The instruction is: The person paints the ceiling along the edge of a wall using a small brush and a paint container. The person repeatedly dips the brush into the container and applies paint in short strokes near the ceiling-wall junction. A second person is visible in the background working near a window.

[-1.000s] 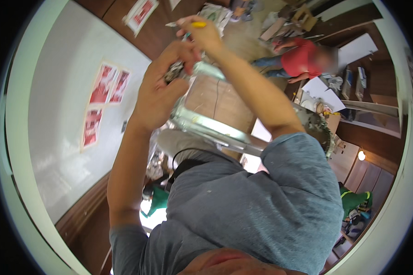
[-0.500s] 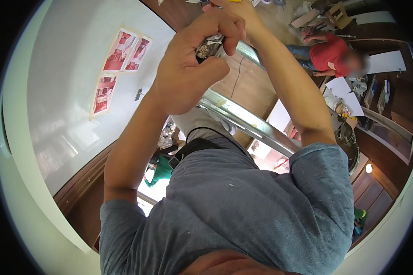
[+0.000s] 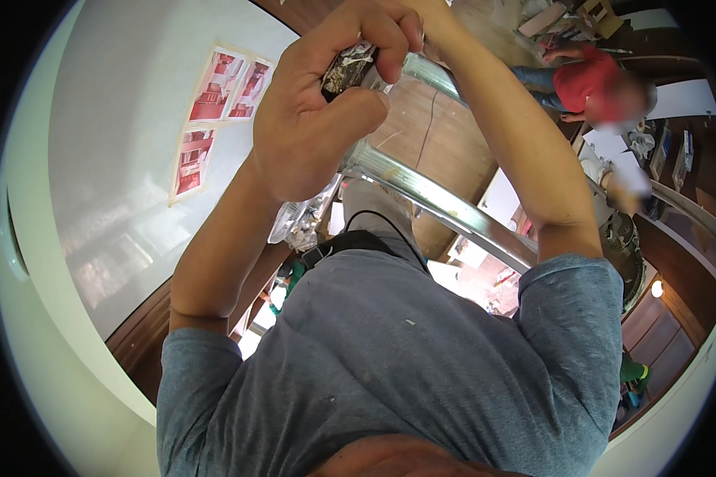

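Observation:
My left hand [image 3: 314, 111] is raised in front of me at the top. Its fingers curl around a dark, blunt-ended object [image 3: 348, 70] crusted with whitish residue; only that end shows, so its kind is unclear. My right arm reaches up beside it, and my right hand [image 3: 428, 22] lies at the upper edge, behind and close to the left. The right fingers are hidden by the left hand and cut off by the edge, so what they hold does not show.
Below me are shiny metal rails [image 3: 445, 199] and a wooden board [image 3: 426, 135] with a cord. A white wall [image 3: 111, 159] with taped-up pictures [image 3: 223, 87] stands left. A person in red [image 3: 585, 83] is at upper right, near a crusted round container [image 3: 622, 250] and a lit bulb [image 3: 656, 288].
My left hand and the crusted object have shifted slightly up and left in view. My right hand has moved further past the upper edge, and the yellow thing there has left view.

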Demonstrator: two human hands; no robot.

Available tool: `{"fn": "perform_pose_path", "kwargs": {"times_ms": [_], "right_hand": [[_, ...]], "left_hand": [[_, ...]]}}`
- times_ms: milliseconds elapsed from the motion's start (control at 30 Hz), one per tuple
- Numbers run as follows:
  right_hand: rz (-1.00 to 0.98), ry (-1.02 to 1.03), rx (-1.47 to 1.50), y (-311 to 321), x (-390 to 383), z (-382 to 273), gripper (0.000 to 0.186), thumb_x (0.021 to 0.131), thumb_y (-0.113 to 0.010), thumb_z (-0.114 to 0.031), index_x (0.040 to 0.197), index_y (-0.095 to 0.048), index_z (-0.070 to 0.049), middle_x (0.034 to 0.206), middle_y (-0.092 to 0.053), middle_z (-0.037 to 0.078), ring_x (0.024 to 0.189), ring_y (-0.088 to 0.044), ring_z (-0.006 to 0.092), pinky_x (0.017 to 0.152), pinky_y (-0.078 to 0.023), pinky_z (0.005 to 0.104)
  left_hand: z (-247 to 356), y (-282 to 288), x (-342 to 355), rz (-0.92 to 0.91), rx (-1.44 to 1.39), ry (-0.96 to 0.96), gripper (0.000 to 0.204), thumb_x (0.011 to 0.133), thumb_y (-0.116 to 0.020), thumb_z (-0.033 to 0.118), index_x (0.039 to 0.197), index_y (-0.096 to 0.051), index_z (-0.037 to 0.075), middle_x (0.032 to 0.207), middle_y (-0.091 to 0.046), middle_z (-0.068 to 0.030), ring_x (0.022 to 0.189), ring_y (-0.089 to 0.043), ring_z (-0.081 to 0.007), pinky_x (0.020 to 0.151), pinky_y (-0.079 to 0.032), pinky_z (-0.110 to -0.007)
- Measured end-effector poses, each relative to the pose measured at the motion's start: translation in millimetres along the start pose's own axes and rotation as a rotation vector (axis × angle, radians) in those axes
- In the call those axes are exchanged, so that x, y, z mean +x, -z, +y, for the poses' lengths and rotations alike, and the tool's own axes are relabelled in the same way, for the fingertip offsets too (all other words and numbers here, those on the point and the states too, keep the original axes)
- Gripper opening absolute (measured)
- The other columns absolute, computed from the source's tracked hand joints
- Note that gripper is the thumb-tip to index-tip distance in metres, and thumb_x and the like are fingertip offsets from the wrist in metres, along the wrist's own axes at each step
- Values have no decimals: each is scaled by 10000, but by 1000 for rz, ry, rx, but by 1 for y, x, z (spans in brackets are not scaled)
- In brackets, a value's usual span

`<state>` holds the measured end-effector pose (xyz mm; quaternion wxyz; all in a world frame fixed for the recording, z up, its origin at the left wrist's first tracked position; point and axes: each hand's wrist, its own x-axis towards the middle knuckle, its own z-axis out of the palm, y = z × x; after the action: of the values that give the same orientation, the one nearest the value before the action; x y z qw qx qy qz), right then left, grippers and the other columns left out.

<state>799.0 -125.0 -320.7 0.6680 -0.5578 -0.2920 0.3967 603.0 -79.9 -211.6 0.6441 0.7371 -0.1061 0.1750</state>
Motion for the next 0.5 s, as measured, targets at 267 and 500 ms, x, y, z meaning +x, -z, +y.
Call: {"fn": "perform_pose_path", "kwargs": {"times_ms": [267, 500], "right_hand": [[-61, 24, -31, 0, -2, -8, 254, 1057, -676, -292, 1075, -721, -43, 862, -712, 19, 630, -618, 88, 539, -493, 232], [10, -63, -189, -2, -7, -8, 373, 1028, -692, -434, 1198, -756, -108, 924, -721, 20, 661, -605, 87, 568, -496, 246]], "left_hand": [[20, -9, 2, 112, -17, 79, 276, 719, -536, -9, 985, -590, 39, 1162, -610, -111, 1209, -551, -240, 1121, -367, -343], [78, 3, -63, 419, 349, -12, 604, 940, -736, 252, 1417, -541, -63, 1409, -617, -212, 1326, -577, -315, 1169, -409, -457]]}}
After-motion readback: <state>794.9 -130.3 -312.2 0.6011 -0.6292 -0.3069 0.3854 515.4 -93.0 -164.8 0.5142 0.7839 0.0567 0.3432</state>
